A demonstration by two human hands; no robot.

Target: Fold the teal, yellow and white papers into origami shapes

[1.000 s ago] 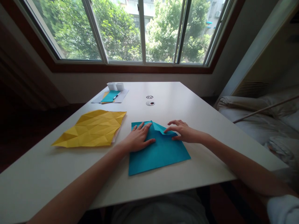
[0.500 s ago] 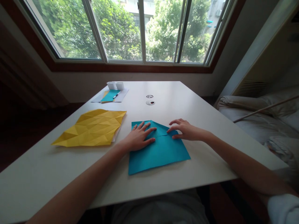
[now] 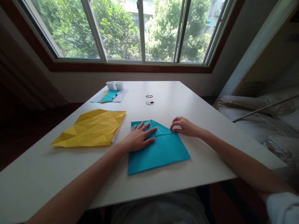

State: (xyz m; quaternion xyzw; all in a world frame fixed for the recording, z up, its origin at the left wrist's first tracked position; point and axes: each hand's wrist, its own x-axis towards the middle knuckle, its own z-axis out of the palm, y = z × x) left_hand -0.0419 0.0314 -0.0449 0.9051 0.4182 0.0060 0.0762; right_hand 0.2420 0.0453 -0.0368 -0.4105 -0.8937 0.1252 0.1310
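The blue paper (image 3: 161, 149) lies at frame centre on the white table (image 3: 201, 168). The left hand (image 3: 137, 139) presses flat on it, fingers spread. The right hand (image 3: 185, 127) presses curled fingertips on the folded corner, grasping nothing.

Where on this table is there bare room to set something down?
Bare: the right side beyond the right hand, and the near-left corner below the yellow creased paper. Crowded: the middle, where both hands press the blue paper, and the far-left paper stack.
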